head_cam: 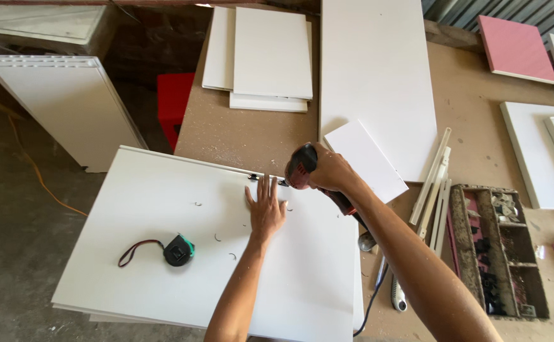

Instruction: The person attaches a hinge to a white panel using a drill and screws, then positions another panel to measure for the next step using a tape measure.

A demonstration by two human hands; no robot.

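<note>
The right hand [329, 170] is wrapped fully round a red and black power drill [302, 167], its tip at the far edge of a large white panel [163, 209] lying on the brown workbench [245, 136]. The left hand [265, 206] lies flat and open on that panel just beside the drill, holding nothing. A black tape measure [177, 249] with a dark strap sits on the panel, well apart from both hands, among a few curled shavings. Stacked white boards [270, 57], a long white board [378, 69], thin white strips [434, 183] and a compartmented wooden tray [502, 250] surround the work. A small dark fitting [253, 178] at the panel's edge is too small to make out. The drill's bit is hidden by the left hand's fingers, and its cord drops out of view at the bottom.
</note>
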